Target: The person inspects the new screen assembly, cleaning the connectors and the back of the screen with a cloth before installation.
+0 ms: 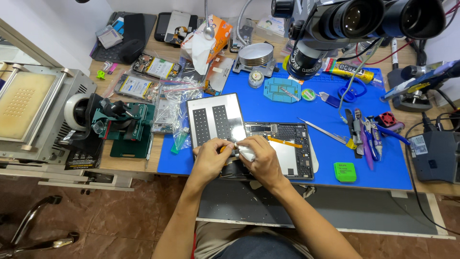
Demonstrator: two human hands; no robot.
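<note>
The right hand (261, 160) grips a white wad (247, 152). The left hand (211, 156) pinches the open tablet (282, 148). Rubbing hard could bend its thin orange strip (286, 142).

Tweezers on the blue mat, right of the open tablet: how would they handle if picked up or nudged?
The tweezers look thin and metallic, so probably light and stiff. Lying flat on the mat, they would likely slide, not roll. The fine pointed tip seems easy to bend.
</note>
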